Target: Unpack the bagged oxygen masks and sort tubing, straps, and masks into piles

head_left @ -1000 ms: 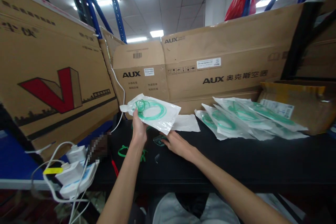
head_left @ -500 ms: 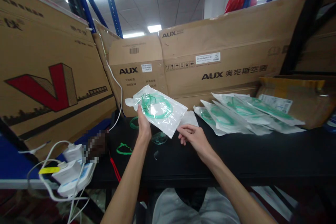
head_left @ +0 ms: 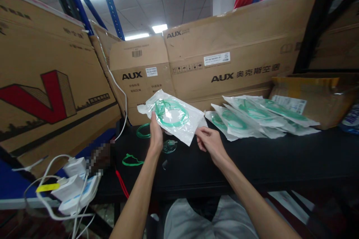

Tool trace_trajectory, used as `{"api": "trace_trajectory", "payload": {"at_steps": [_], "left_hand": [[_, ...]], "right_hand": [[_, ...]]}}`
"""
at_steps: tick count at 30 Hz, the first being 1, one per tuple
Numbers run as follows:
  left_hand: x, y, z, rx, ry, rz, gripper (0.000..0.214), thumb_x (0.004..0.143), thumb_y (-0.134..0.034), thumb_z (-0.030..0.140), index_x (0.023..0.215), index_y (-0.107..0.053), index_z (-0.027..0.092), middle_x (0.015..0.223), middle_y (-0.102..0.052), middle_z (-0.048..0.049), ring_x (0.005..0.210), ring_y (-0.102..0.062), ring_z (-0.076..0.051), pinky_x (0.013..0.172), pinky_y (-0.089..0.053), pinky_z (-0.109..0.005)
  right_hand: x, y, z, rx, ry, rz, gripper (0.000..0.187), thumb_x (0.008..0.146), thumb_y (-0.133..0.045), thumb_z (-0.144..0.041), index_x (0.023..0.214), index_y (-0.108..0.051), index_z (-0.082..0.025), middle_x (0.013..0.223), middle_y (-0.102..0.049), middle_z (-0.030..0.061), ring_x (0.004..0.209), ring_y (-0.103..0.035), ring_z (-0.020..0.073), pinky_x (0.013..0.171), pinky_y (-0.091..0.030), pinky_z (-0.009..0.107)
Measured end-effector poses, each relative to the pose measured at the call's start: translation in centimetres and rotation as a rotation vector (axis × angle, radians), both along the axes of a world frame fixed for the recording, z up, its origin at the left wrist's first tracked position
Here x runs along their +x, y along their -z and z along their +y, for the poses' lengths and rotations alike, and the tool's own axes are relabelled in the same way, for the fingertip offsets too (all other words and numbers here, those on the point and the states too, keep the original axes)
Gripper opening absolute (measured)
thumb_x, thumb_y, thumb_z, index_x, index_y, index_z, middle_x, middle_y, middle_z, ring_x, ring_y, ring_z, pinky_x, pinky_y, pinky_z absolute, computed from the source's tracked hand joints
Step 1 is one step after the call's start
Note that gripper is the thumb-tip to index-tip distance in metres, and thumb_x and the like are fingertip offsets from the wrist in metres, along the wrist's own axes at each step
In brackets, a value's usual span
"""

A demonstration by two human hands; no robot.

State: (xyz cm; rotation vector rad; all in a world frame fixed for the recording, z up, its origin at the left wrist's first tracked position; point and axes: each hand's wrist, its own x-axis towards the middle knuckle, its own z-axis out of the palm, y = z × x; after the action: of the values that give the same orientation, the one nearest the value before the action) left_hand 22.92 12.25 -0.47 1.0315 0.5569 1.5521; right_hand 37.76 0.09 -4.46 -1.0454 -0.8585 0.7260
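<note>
My left hand [head_left: 156, 134] is closed on the left part of a sealed clear-and-white pouch [head_left: 183, 134], held up tilted above the black table. Through its film show coiled green tubing [head_left: 179, 122] and a bundled green piece that looks like an oxygen mask. My right hand [head_left: 210, 142] pinches the pouch's lower right edge with thumb and fingers. Beneath, on the table, lie a clear greenish mask [head_left: 169, 146], a green strap [head_left: 131, 161], a loop of green tubing [head_left: 142, 131] partly behind my left hand, and a small clear piece [head_left: 165, 164].
Several similar pouches [head_left: 246, 117] lie overlapping at the right, before an open cardboard box [head_left: 322, 97]. Large cartons [head_left: 196, 59] stand along the back and left. A power strip [head_left: 75, 194] with white plugs and cables is at the left edge. A red cord [head_left: 122, 183] hangs nearby.
The camera view has shifted slightly. My right hand has come up against the pouch's lower right edge, and the pouch has moved a little to the right in view.
</note>
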Motion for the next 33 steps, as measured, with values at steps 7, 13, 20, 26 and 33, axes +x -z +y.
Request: {"api": "trace_trajectory", "payload": {"at_steps": [7, 13, 20, 26, 33], "left_hand": [[0.0, 0.6, 0.3, -0.035, 0.015, 0.0, 0.038, 0.097, -0.059, 0.05, 0.117, -0.071, 0.021, 0.108, -0.077, -0.0067, 0.11, -0.07, -0.026, 0.09, -0.058, -0.032], [0.3, 1.5, 0.5, -0.027, 0.042, 0.087, 0.046, 0.096, -0.055, 0.058, 0.109, -0.072, 0.017, 0.091, -0.076, -0.0075, 0.088, -0.073, -0.025, 0.069, -0.059, -0.029], [1.1, 1.7, 0.3, -0.01, 0.073, 0.149, 0.053, 0.095, -0.052, 0.064, 0.102, -0.071, 0.016, 0.075, -0.073, -0.0057, 0.067, -0.07, -0.021, 0.056, -0.056, -0.026], [2.3, 2.7, -0.2, -0.037, 0.161, 0.212, 0.055, 0.091, -0.058, 0.066, 0.084, -0.071, 0.013, 0.054, -0.062, -0.0027, 0.048, -0.061, -0.017, 0.045, -0.049, -0.023], [2.7, 2.8, 1.0, -0.177, 0.078, 0.167, 0.047, 0.1, -0.052, 0.053, 0.097, -0.071, 0.01, 0.078, -0.073, -0.0092, 0.064, -0.07, -0.018, 0.056, -0.057, -0.025]], "right_hand": [[0.5, 0.4, -0.1, 0.042, -0.031, 0.002, 0.028, 0.073, -0.079, -0.038, 0.062, -0.063, -0.017, 0.051, -0.057, -0.004, 0.037, -0.05, 0.0097, 0.032, -0.037, 0.02], [0.7, 0.7, 0.2, 0.148, 0.012, 0.094, 0.017, 0.077, -0.076, -0.026, 0.09, -0.079, -0.016, 0.085, -0.076, 0.0049, 0.07, -0.068, 0.014, 0.065, -0.056, 0.024], [1.3, 1.6, 1.5, 0.134, -0.028, 0.315, 0.009, 0.088, -0.075, -0.02, 0.09, -0.069, -0.014, 0.09, -0.073, 0.0019, 0.083, -0.072, 0.017, 0.076, -0.061, 0.033], [1.3, 1.4, 2.4, 0.046, -0.127, 0.381, 0.01, 0.097, -0.066, -0.022, 0.102, -0.067, -0.013, 0.095, -0.07, 0.0021, 0.071, -0.067, 0.012, 0.061, -0.057, 0.025], [2.2, -0.3, 0.2, 0.033, -0.13, 0.3, 0.023, 0.085, -0.078, -0.033, 0.086, -0.065, -0.014, 0.072, -0.066, -0.0016, 0.054, -0.06, 0.01, 0.05, -0.05, 0.022]]}}
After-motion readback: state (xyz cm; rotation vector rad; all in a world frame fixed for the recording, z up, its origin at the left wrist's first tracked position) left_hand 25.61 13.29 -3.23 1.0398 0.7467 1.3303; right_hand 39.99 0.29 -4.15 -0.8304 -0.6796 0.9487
